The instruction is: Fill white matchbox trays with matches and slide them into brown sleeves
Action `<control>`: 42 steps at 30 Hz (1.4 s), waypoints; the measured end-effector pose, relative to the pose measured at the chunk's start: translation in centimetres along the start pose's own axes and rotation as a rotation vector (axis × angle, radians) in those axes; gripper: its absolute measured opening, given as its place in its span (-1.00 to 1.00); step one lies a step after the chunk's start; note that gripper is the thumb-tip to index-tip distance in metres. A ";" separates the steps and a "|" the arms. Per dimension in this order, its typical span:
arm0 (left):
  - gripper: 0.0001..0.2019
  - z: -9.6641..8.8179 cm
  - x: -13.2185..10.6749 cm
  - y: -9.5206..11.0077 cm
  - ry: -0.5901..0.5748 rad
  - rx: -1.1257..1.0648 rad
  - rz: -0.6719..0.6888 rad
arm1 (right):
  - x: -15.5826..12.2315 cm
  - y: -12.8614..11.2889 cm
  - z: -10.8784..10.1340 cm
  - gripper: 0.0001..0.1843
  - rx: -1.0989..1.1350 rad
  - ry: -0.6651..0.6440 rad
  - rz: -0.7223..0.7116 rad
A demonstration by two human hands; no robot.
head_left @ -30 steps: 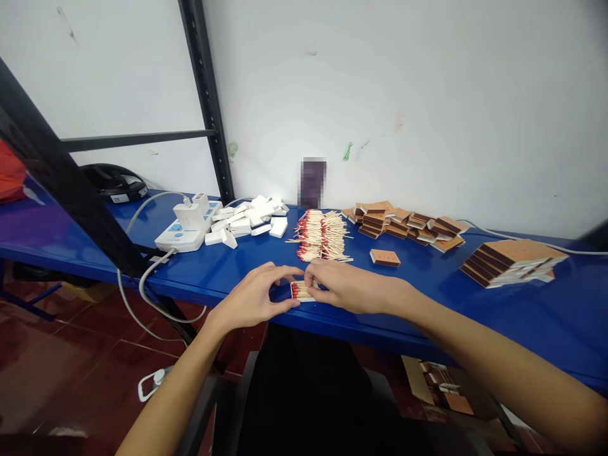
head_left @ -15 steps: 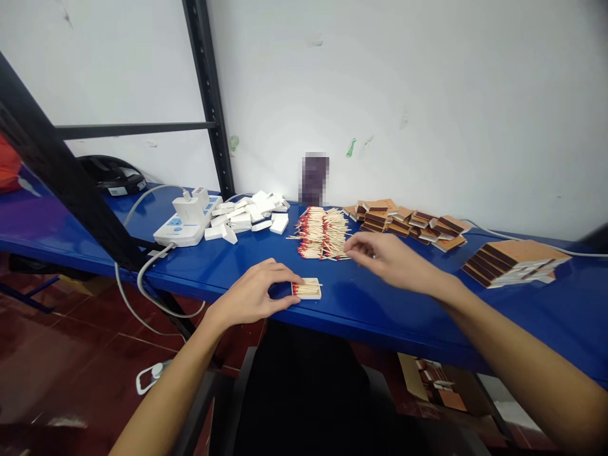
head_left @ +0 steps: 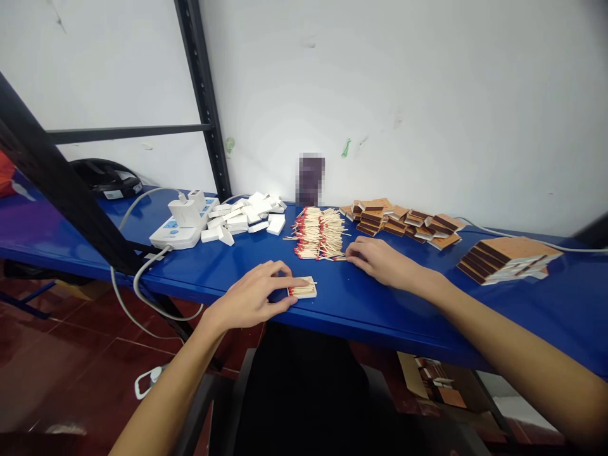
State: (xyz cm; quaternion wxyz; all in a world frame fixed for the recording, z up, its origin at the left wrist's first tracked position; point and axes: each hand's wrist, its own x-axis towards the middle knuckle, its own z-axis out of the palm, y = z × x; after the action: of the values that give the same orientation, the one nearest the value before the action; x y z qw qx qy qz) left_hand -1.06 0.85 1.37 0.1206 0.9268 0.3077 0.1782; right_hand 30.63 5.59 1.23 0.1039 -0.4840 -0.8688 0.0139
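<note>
My left hand (head_left: pixel 259 294) rests at the table's near edge, thumb and fingers closed around the left end of a small white matchbox tray (head_left: pixel 311 294). Red-headed matches (head_left: pixel 300 290) lie in that tray, heads to the left, and one finger presses over them. Beyond it a large pile of loose matches (head_left: pixel 311 234) is laid in two columns. My right hand (head_left: pixel 373 258) is low at the pile's near right corner, its fingers curled together at the end of a match; the fingertips are partly hidden.
White empty-looking trays (head_left: pixel 247 212) are heaped at the back left, beside a power strip (head_left: pixel 178 233) with cables. Brown matchbox sleeves (head_left: pixel 403 221) lie at the back right. Stacked matchboxes (head_left: pixel 508 256) stand further right. A black shelf post (head_left: pixel 202 95) rises on the left.
My right hand has come down from above the pile's right edge to the tabletop at its near corner. A left finger has stretched further over the matches in the tray.
</note>
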 end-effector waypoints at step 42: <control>-0.60 0.3 -0.1 0.1 0.103 -0.085 -0.090 | -0.5 -9.0 -3.6 -0.71 0.087 -0.071 -0.170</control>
State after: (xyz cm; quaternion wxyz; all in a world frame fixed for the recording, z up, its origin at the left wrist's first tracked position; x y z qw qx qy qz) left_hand -0.98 0.70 1.09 0.1520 0.8957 0.3470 0.2329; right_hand 24.06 0.13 5.78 0.0949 -0.4030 -0.9083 0.0598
